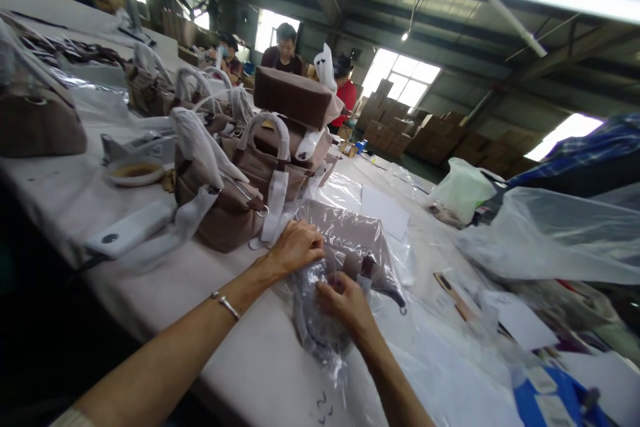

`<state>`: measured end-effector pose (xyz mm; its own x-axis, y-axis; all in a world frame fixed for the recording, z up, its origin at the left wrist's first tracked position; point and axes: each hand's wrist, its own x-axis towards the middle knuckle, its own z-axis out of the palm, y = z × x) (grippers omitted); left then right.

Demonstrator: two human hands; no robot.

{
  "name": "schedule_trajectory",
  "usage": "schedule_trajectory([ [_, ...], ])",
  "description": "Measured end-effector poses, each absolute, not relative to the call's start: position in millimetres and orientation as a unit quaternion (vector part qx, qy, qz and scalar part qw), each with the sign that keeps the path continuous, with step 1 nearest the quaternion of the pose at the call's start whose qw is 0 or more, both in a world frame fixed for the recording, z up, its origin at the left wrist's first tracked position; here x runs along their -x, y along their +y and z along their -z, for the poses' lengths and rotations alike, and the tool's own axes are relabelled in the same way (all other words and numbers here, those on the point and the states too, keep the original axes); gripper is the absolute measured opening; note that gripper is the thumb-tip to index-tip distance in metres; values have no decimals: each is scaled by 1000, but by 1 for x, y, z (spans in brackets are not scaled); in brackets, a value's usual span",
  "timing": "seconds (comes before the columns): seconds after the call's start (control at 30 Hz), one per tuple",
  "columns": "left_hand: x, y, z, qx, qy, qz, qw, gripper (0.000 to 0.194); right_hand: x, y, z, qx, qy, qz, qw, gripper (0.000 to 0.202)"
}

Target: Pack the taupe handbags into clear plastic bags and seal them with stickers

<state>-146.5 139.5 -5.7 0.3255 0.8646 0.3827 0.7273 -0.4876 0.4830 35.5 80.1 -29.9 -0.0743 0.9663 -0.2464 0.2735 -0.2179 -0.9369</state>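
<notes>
A taupe bag (350, 223) lies inside a clear plastic bag (320, 347) on the pale table, its strap end with a metal ring reaching to the right. My left hand (297, 245) is closed on the plastic at the upper left side, fingers curled. Lower and to the right, my right hand (347, 303) has its fingers bent round the bunched plastic, thumb toward the left. The plastic hangs loose and crumpled below both hands. Beside my left hand stands a brown handbag (215, 210) with white-wrapped handles.
More wrapped handbags (295, 97) are piled behind. A white device (130, 230) and a round dish (135, 171) lie left. A wooden-handled brush (457, 300), papers (520, 320) and a blue item (555, 397) lie right. Several people stand at the far side.
</notes>
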Motion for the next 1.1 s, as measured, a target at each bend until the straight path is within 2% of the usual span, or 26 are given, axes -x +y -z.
schedule_trajectory([
  [0.17,146,142,9,-803,504,-293,121,11,-40,90,0,635,-640,-228,367,74],
  [0.2,146,142,10,-804,502,-295,122,11,-40,94,-4,627,-659,-209,359,73],
  [0.27,147,142,11,-806,497,-296,125,11,-41,102,-7,609,-691,-190,340,56],
  [0.33,148,142,11,-810,490,-295,131,11,-43,111,-9,600,-701,-209,326,36],
  [0.37,148,143,11,-811,486,-296,135,11,-45,115,-9,599,-696,-231,323,33],
  [0.57,150,144,10,-806,479,-313,150,9,-55,128,-19,600,-663,-322,310,53],
  [0.7,149,143,8,-808,474,-313,157,7,-52,127,-23,607,-665,-323,293,26],
  [0.83,152,142,7,-806,470,-312,178,11,-50,126,-25,610,-667,-306,300,18],
  [1.1,150,142,8,-796,479,-312,198,7,-50,129,-30,599,-663,-374,250,36],
])
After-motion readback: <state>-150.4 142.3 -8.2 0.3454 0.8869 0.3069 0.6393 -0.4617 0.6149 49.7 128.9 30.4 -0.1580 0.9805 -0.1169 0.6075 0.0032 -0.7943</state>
